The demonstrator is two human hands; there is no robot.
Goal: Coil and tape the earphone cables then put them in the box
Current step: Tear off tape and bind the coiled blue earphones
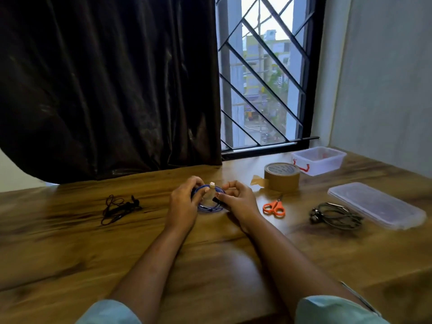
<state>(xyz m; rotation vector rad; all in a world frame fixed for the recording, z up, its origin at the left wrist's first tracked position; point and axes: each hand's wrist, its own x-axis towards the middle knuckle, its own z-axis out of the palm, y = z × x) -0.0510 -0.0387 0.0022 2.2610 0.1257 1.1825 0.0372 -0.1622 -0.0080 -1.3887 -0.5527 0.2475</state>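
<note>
1. Blue earphone cable, wound into a loop, sits between a person's two hands just above the wooden counter in the head view, near its middle.
2. Left hand curls round the loop's left side, its thumb by a small pale tan piece at the top of the coil.
3. Right hand grips the loop's right side, fingers bent, pinching a dark part of the cable.
4. A roll of brown tape stands just right of the hands, a loose end trailing onto the counter; orange-handled scissors lie in front of it.
5. The clear plastic box rests at the far right by the window, its lid lying apart, nearer the camera.
6. A coiled dark earphone set lies beside the lid; a loose black earphone set lies well to the left.
</note>
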